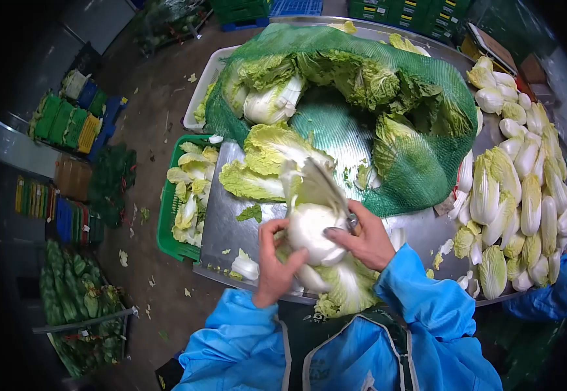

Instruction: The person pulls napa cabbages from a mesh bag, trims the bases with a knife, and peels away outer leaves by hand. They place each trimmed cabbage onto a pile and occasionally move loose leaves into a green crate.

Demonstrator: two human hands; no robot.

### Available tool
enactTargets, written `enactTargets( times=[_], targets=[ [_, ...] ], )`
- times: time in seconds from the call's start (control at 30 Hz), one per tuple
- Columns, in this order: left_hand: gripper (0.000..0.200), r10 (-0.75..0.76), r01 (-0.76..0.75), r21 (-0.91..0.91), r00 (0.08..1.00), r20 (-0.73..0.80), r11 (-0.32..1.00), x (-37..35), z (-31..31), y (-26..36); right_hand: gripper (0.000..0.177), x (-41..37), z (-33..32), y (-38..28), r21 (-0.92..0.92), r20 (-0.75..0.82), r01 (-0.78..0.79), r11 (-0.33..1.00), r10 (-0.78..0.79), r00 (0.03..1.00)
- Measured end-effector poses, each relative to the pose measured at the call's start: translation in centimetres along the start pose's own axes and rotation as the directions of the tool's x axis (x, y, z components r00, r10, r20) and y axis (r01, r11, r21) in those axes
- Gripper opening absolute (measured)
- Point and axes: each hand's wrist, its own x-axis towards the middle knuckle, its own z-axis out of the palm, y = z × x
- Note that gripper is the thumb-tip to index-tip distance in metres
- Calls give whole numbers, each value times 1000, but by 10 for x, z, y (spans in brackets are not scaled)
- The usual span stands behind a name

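Note:
A napa cabbage is held between my two hands over the table's front edge, its white base facing up and some outer leaves standing loose. My left hand wraps its left side, thumb at the lower rim. On the right side, my right hand grips it with the thumb pressed on the white base. A small shiny metal piece shows at the right fingers; its kind is hidden. Loose outer leaves lie beneath the cabbage, and more yellow-green leaves rest just beyond my left hand.
A green mesh sack with leafy cabbages lies open on the metal table. Trimmed cabbages are piled at the right. A green basket of leaves and a white bin stand at the left edge. Leaf scraps litter the floor.

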Motion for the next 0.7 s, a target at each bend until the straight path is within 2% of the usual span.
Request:
enactTargets(
  times=[0.03,0.07,0.1,0.17,0.2,0.23,0.3,0.33,0.37,0.4,0.43,0.47,0.5,0.53,0.57,0.6,0.63,0.67,0.7],
  targets=[
    [47,-1,1,2,1000,-2,1000,8,-2,11,55,0,4,-4,-134,13,23,991,-21,1000],
    [46,101,-111,230,993,56,967,17,-4,21,56,-2,11,-6,-228,-4,58,972,-61,998],
    [46,183,-223,439,974,131,870,22,-5,26,57,-5,17,2,-354,-7,190,916,-206,978],
    [42,183,-220,421,975,127,880,20,-5,19,47,-8,25,12,-278,-78,178,944,-207,975],
    [41,170,-204,387,978,122,899,18,-8,13,40,-2,18,22,-234,-170,90,968,-132,977],
    [39,153,-186,352,981,120,917,13,-12,9,33,6,1,40,-180,-259,1,984,-48,965],
    [36,113,-140,337,989,98,931,3,-23,8,22,27,-53,94,10,-413,-70,998,68,908],
    [36,88,-105,292,994,70,951,-2,-32,5,22,30,-84,107,85,-456,-103,991,131,880],
    [36,64,-72,246,997,43,966,-7,-43,1,23,32,-121,134,-76,-497,-129,989,75,865],
    [43,50,-68,279,996,72,958,-15,-59,-4,26,31,-157,143,-394,-382,-193,899,31,924],
    [43,49,-65,281,997,61,958,-21,-65,-2,26,30,-154,129,-396,-372,-189,899,32,928],
    [45,-181,183,-114,983,22,977,-29,-70,3,26,20,-145,102,-519,-443,-166,838,-98,891],
    [49,-396,378,-491,916,71,785,-35,-75,6,27,12,-135,79,-633,-488,-156,758,-234,841],
    [53,-499,436,-579,865,58,689,-39,-87,-1,27,6,-120,65,-632,-479,-155,759,-226,848],
    [53,-504,435,-581,862,48,688,-45,-97,-7,28,-1,-102,53,-536,-453,-86,840,-201,868],
    [53,-632,545,-596,771,80,590,-51,-106,-13,29,-9,-82,43,-425,-429,-19,905,-183,885],
    [53,-740,638,-606,662,117,475,-56,-114,-19,35,-18,-63,37,-313,-274,-141,939,53,960],
    [55,-784,710,-559,600,161,428,-63,-122,-23,41,-25,-43,41,-344,-176,-350,871,306,936],
    [55,-781,708,-558,604,160,433,-69,-121,-27,45,-32,-22,35,-195,33,-582,789,598,801]
  ],
)
